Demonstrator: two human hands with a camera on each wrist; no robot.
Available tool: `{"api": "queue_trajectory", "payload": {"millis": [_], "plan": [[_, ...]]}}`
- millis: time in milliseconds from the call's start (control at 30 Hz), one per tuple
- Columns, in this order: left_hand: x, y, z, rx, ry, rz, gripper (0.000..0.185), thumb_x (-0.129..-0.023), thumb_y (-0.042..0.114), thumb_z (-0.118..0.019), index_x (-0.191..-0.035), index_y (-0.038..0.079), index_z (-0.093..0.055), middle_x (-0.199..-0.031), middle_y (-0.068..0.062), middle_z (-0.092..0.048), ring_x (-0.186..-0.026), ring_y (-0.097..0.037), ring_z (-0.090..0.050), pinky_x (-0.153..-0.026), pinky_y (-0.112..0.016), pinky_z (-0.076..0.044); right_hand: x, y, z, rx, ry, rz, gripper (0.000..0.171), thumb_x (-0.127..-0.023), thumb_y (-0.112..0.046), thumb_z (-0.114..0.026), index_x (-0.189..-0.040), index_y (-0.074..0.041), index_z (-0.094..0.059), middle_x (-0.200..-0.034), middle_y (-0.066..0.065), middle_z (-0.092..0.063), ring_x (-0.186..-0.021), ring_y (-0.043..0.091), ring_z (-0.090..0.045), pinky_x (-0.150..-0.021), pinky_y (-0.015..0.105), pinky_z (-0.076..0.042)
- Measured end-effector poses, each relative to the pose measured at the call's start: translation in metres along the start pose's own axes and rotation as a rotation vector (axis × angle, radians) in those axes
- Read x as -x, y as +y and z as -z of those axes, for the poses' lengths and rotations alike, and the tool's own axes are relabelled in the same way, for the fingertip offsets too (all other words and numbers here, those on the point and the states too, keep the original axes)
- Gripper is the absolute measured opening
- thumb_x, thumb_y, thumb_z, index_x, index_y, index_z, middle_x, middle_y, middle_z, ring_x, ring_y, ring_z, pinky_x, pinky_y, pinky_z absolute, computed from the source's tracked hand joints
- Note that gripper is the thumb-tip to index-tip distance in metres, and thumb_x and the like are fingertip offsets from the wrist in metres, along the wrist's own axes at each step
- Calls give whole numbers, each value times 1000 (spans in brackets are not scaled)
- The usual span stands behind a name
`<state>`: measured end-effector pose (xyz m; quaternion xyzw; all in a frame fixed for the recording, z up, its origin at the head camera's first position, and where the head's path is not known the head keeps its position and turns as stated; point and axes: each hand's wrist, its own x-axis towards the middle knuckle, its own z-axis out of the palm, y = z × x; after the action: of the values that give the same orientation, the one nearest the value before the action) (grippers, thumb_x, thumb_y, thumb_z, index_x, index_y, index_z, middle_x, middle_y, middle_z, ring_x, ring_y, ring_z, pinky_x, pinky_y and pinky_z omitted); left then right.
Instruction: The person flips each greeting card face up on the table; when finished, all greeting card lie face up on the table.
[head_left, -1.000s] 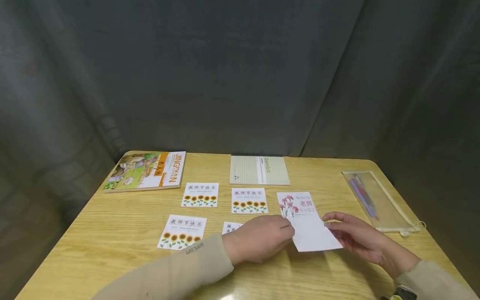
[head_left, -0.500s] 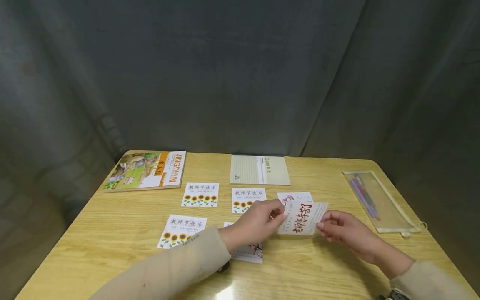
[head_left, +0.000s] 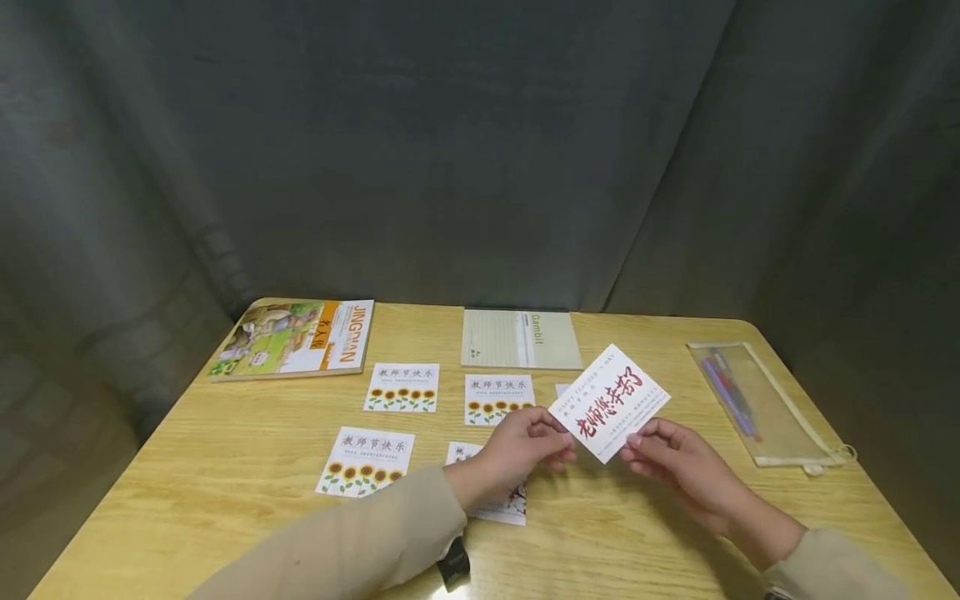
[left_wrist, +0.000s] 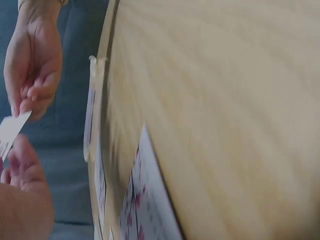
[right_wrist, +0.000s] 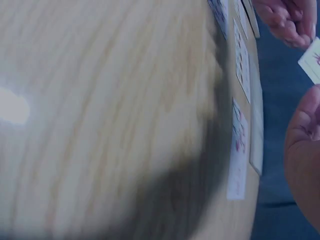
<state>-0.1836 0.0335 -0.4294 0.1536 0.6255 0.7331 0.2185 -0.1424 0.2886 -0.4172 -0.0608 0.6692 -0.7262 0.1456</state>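
A white greeting card point(head_left: 609, 404) with large red brush lettering is held up, tilted, above the table. My left hand point(head_left: 521, 454) pinches its left corner, while the fingers of my right hand point(head_left: 693, 475) grip its lower right edge. Part of this card point(left_wrist: 11, 131) shows between both hands in the left wrist view. Behind it lies a card with pink flowers point(right_wrist: 239, 150), almost fully hidden in the head view. Under my left forearm a plum-blossom card point(head_left: 501, 510) is partly covered. Three sunflower cards point(head_left: 366, 462) lie to the left.
At the back left is a colourful book point(head_left: 292, 340); a pale notebook point(head_left: 521, 340) lies at the back middle. A mesh pencil pouch point(head_left: 765, 408) with pens rests near the right edge of the wooden table point(head_left: 187, 492). A dark curtain point(head_left: 450, 150) hangs behind.
The card flipped from its blank white side to its red lettering, then was raised and turned to a diagonal. Both hands stayed on it, and it now covers most of the pink-flower card.
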Motion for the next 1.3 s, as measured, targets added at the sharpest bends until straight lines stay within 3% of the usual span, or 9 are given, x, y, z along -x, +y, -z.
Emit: {"api": "queue_trajectory", "payload": {"millis": [133, 267, 433, 533, 600, 700, 967, 1133, 1300], "plan": [[-2, -5, -6, 47, 63, -34, 4, -99, -4, -59, -102, -7, -60, -88, -11, -71, -80, -15, -70, -75, -33, -61, -1, 4, -4, -52, -17, -9, 19, -107, 1, -47, -106, -8, -64, -102, 1, -70, -95, 10, -69, -84, 23, -58], [-4, -4, -6, 21, 98, -70, 3, -101, -2, -59, -100, -5, -59, -86, -8, -67, -82, -18, -69, -74, -32, -60, -2, 3, -8, 33, -9, -57, 16, -107, -3, -51, -117, -3, -63, -106, 1, -70, -98, 12, -68, -86, 27, -58], [-2, 0, -2, -145, 56, -96, 7, -102, -2, -56, -95, -2, -56, -85, -8, -64, -80, -27, -69, -72, -35, -61, -3, -2, -11, 178, 204, -47, 36, -103, -6, -58, -135, 8, -49, -109, -2, -66, -98, 11, -65, -84, 27, -56], [0, 0, 0, -226, 28, -81, 8, -102, -2, -56, -94, 0, -57, -83, -7, -63, -75, -25, -66, -69, -37, -60, -3, -4, -8, 283, 351, 21, 32, -102, -4, -60, -129, 12, -51, -103, -2, -64, -91, 8, -62, -77, 22, -54], [0, -1, 2, -263, 26, -69, 9, -102, -1, -57, -94, 1, -58, -81, -5, -63, -72, -21, -64, -66, -36, -59, -3, -5, -5, 357, 390, 41, 22, -102, -3, -61, -118, 12, -57, -98, -3, -63, -87, 7, -59, -72, 23, -53], [-1, -6, 3, -289, 60, -44, 7, -101, -1, -59, -95, 0, -61, -79, -3, -63, -68, -17, -63, -63, -34, -59, -3, -5, -3, 416, 374, 25, 16, -102, -1, -60, -110, 12, -62, -93, 0, -65, -85, 8, -60, -73, 25, -54], [-2, -12, 3, -243, 170, 23, 9, -98, 0, -63, -105, -4, -67, -80, -7, -66, -67, -17, -63, -67, -36, -60, -3, -5, 2, 474, 292, -127, 27, -103, -5, -60, -118, 17, -59, -96, 7, -67, -86, 10, -65, -80, 29, -58], [8, -5, -7, -235, 132, 73, 28, -98, 5, -62, -121, -9, -66, -89, -7, -68, -79, -21, -65, -76, -39, -59, -2, 1, 10, 504, 301, -194, 24, -102, -4, -59, -115, 16, -60, -93, 7, -67, -84, 12, -65, -75, 27, -58], [14, -3, -13, -260, 44, 191, 47, -94, 12, -63, -135, -11, -59, -96, -7, -66, -82, -17, -58, -79, -34, -55, -3, 11, 18, 526, 253, -268, 17, -100, -4, -59, -105, 12, -62, -89, 5, -65, -80, 15, -61, -67, 26, -55]]}}
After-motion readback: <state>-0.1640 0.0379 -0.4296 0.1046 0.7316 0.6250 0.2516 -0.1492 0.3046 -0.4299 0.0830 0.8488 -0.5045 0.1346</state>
